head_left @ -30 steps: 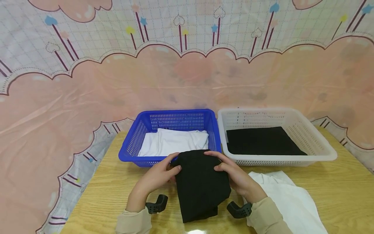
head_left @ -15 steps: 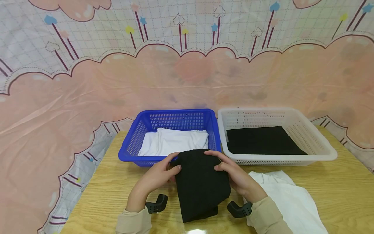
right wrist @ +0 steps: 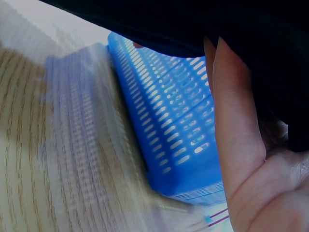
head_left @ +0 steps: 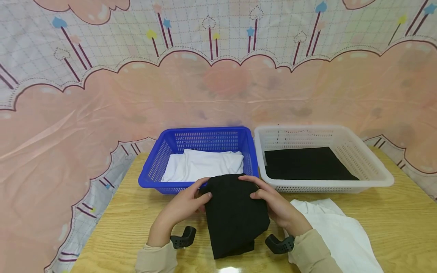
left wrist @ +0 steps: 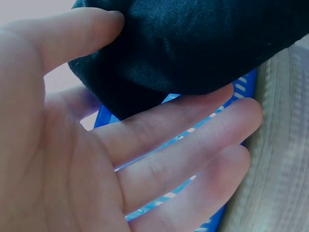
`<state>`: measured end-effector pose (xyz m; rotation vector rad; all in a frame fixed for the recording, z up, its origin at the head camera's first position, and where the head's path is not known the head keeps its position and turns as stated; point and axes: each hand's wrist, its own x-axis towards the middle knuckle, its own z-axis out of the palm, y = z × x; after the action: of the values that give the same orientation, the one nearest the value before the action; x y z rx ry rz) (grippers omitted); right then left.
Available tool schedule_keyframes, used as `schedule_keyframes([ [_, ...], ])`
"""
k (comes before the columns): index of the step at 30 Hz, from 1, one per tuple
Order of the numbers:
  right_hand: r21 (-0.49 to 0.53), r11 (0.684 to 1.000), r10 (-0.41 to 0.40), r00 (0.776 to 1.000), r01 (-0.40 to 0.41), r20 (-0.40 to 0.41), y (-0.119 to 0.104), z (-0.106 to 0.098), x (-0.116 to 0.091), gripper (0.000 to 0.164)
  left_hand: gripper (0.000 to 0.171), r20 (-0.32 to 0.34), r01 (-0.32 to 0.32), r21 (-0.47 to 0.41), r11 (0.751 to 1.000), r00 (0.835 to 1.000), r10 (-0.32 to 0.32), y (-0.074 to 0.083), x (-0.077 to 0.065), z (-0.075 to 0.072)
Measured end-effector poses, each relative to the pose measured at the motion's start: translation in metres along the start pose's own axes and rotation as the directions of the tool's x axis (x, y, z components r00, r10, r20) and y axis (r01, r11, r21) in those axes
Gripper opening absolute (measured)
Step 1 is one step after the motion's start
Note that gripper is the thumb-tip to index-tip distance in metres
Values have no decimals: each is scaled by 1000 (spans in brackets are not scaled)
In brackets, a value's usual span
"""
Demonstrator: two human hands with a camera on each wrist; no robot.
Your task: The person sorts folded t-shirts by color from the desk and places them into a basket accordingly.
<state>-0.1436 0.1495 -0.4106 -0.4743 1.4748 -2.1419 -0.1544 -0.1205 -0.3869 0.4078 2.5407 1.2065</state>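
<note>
A folded black cloth, perhaps a garment, is held up between both hands in front of the baskets; its lower end hangs toward the table's near side. On its left upper edge, the left hand pinches it between thumb and fingers. The left wrist view has the thumb on the dark fabric and the other fingers stretched out below it. At the right upper edge the right hand grips the same cloth, thumb on the near face. In the right wrist view the fabric hides most of that hand's fingers.
Behind the cloth stands a blue basket with white folded cloth inside. Beside it, a white basket holds black folded cloth. A loose white cloth lies on the wooden table, partly under the right forearm.
</note>
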Motion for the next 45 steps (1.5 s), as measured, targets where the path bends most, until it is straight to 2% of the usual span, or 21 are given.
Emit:
schedule_keyframes([
  [21, -37, 999, -10, 1000, 10, 13, 3, -1, 3, 48, 54, -9, 5, 5, 1000, 1000, -5, -2, -1, 0],
  [27, -128, 991, -21, 999, 26, 35, 6, -10, -2, 50, 54, -8, -11, 37, 999, 1000, 11, 1, 3, 6],
  [33, -235, 972, 7, 1000, -5, 6, 6, -21, -17, 49, 61, 17, -46, 71, 996, 999, 45, 5, 9, 14],
  [37, -253, 967, 20, 1000, -19, -1, 7, -18, -18, 47, 60, 10, -36, 79, 996, 999, 36, 5, 8, 14],
  [41, -262, 965, -7, 1000, 6, 0, 7, -13, -14, 47, 58, 9, -29, 59, 998, 1000, 29, 4, 5, 12],
  [45, -254, 967, -28, 999, 22, -17, 7, -10, -13, 47, 54, -15, -48, 60, 997, 999, 48, 4, 6, 12],
])
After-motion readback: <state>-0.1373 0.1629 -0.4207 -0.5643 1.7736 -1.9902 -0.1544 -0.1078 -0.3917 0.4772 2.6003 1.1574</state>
